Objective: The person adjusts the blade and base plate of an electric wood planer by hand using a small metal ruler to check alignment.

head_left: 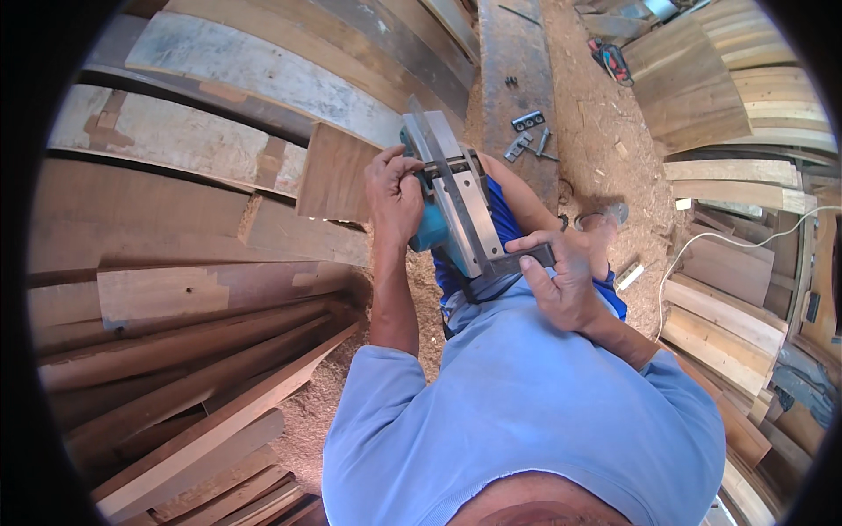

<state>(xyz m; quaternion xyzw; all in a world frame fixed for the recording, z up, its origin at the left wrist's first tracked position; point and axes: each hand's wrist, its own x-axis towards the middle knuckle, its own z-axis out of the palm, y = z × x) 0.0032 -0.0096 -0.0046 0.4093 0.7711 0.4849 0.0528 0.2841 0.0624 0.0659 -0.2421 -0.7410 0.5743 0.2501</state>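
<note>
An electric planer (430, 230) with a teal body lies sole up across my lap, its flat metal sole facing me. My left hand (395, 188) is closed on the side of the planer beside the cutter gap, fingers curled over the edge. A try square (522, 260) rests on the sole, its thin blade running lengthwise along the metal and past the far end. My right hand (561, 280) grips the square's dark stock at the near end of the planer, thumb on top and a finger stretched along it.
On the wooden plank (517, 57) ahead lie a metal block with holes (528, 121), a small clamp-like metal part (518, 146) and a T-handled wrench (545, 145). Stacked boards (175, 210) line the left, more boards (719, 316) the right. A pale cable (693, 245) crosses the sawdust-covered floor.
</note>
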